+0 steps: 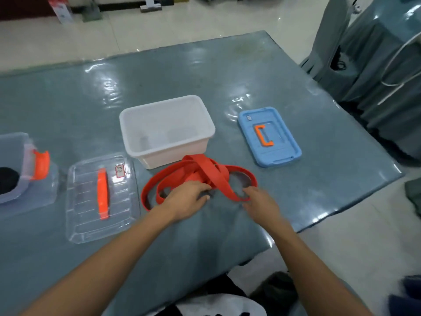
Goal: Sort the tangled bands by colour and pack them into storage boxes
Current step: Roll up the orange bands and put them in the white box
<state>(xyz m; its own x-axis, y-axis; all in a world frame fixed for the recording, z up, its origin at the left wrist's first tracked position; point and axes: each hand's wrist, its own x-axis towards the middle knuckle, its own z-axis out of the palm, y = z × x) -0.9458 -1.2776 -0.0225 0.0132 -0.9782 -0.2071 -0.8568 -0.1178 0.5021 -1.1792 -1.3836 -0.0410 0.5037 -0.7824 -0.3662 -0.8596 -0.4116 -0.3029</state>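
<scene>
Head view: red bands (196, 176) tangled just beyond both hands; left hand (184, 198) and right hand (259, 199) each grip a loop (white box (134, 124) behind).

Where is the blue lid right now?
In the head view, the blue lid lies flat on the table, to the right of the empty white box, beyond the right hand.

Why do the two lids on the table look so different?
The clear lid is see-through, while the blue lid is solid blue. The clear lid lies left of the white box and the blue lid lies to its right. The clear lid's orange handle is a straight bar; the blue lid's handle is a bracket shape. The clear lid carries a small label. Both lie flat on the table, off their boxes, and both have orange handles.
</scene>
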